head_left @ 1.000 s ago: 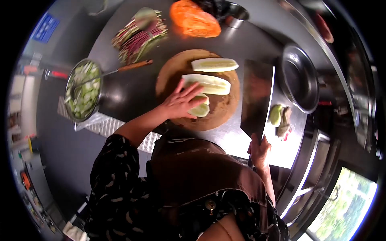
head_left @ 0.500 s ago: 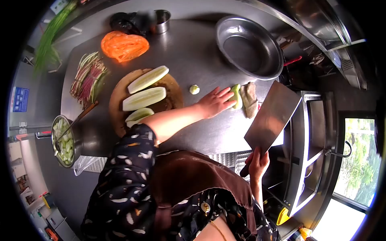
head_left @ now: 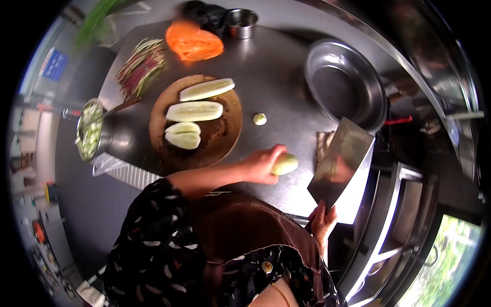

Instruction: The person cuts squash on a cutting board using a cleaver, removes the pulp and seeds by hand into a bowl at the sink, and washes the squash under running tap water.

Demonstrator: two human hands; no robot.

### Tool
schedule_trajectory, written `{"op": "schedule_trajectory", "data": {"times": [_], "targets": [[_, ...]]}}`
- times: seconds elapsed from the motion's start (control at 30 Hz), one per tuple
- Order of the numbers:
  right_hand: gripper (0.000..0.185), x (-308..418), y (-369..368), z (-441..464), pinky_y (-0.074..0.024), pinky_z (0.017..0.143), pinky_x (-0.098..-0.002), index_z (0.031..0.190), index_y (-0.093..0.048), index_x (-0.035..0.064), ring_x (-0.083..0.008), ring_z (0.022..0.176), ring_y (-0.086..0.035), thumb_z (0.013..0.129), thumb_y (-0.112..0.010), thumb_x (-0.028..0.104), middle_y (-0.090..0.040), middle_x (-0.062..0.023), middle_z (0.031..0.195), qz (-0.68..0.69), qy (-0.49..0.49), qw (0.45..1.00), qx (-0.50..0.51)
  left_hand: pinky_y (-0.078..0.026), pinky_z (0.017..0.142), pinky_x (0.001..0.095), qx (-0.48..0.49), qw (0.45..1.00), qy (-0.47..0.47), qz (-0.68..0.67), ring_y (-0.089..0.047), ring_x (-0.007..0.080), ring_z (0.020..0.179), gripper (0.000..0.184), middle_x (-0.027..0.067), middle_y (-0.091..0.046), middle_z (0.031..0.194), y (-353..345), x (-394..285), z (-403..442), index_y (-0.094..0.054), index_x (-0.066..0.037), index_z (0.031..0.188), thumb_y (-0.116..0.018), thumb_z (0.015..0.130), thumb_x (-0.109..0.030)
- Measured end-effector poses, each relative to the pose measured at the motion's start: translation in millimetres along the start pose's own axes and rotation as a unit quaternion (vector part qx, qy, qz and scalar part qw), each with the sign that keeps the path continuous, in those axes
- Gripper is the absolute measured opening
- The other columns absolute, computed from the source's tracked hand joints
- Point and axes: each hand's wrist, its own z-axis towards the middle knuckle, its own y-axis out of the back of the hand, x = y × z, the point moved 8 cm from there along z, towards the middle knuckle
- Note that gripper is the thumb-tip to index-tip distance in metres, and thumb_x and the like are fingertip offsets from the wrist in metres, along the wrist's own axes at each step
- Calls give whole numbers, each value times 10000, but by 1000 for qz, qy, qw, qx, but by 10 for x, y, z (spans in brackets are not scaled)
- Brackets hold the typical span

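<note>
My left hand (head_left: 265, 165) is closed round a pale green vegetable (head_left: 285, 164), held over the steel table right of the round wooden board (head_left: 225, 130). On the board lie two long pale halves, one at the top (head_left: 207, 89) and one below it (head_left: 194, 111), with shorter pieces (head_left: 183, 135) beneath them. My right hand (head_left: 323, 221) grips the handle of a broad cleaver (head_left: 341, 161), its blade tilted upward near the table's right edge. A small round green piece (head_left: 260, 118) sits on the table between the board and the basin.
A large metal basin (head_left: 345, 82) stands at the back right. Behind the board are an orange bag (head_left: 193, 42), a black bag and a steel pot (head_left: 242, 23). Reddish stalks (head_left: 141, 68) lie at the left, above a bowl of cut vegetables (head_left: 91, 134). A brown cloth-like item (head_left: 323, 146) is partly behind the cleaver.
My left hand has left the board, reached right, and taken hold of the green vegetable beside the brown item, bringing it back leftward. The cleaver stays in my right hand. The view has shifted.
</note>
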Motion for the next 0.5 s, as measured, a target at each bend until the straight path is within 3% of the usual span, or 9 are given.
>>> {"op": "schedule_trajectory", "data": {"times": [0.03,0.07,0.13,0.2,0.27,0.3,0.4,0.43,0.5], "targets": [[207,76,-147,180,-391,404,-266,844,-538,-6,-108,403,-507,951,-497,166,-508,-38,471,-2,30,998,48,-486,780,415,33,987,103,-121,-610,354,925,704,213,-582,1013,277,109,-504,-308,-54,1257,-694,683,-188],[207,220,-287,247,-397,408,-269,854,-533,-7,-110,407,-506,955,-496,171,-511,-34,484,14,31,996,78,-456,834,369,31,984,112,-137,-581,271,962,647,177,-556,1008,524,114,-741,-363,-36,1223,-691,686,-188],[235,375,-533,349,-403,414,-274,845,-529,-7,-112,418,-509,959,-509,197,-513,-28,498,20,32,989,143,-427,911,358,37,959,198,-199,-540,222,1041,725,142,-541,1114,741,474,-1265,-398,-27,1250,-748,676,-297],[261,422,-724,365,-412,426,-275,854,-532,-11,-111,433,-514,957,-529,229,-519,-25,515,10,44,982,183,-434,916,347,-14,969,183,-167,-558,240,1045,709,157,-567,1121,862,748,-1548,-440,-23,1226,-760,659,-303],[271,630,-1148,321,-420,438,-274,866,-542,-9,-109,441,-519,954,-542,248,-521,-29,518,18,42,960,275,-453,899,356,-48,949,278,-141,-579,244,1007,660,155,-583,1097,1254,1085,-1975,-461,-42,1214,-744,660,-262],[269,919,-1401,214,-424,446,-271,874,-547,-9,-106,447,-520,954,-542,247,-521,-30,520,-31,56,937,343,-461,890,363,-61,958,260,-105,-587,246,997,635,150,-592,1085,1381,1203,-2121,-470,-51,1208,-733,663,-242],[215,1181,-1805,47,-454,459,-317,896,-565,-6,-178,447,-571,935,-556,205,-554,-73,518,-127,114,900,401,-455,886,363,-4,964,261,-48,-585,259,1022,572,131,-599,1100,1582,1322,-2124,-513,-64,1200,-723,685,-201],[169,1226,-1822,-1,-458,471,-365,897,-576,16,-278,477,-591,915,-570,184,-568,-130,538,-137,116,902,392,-453,888,367,3,968,247,-36,-583,281,1026,542,132,-601,1094,1697,1319,-2121,-537,-70,1185,-719,686,-177],[155,1312,-1996,-49,-452,473,-387,893,-577,27,-316,498,-587,908,-574,181,-568,-150,552,-168,176,882,403,-448,894,366,-11,977,212,-36,-578,292,1027,527,130,-603,1084,1722,1277,-2152,-555,-80,1175,-724,684,-170]]}}
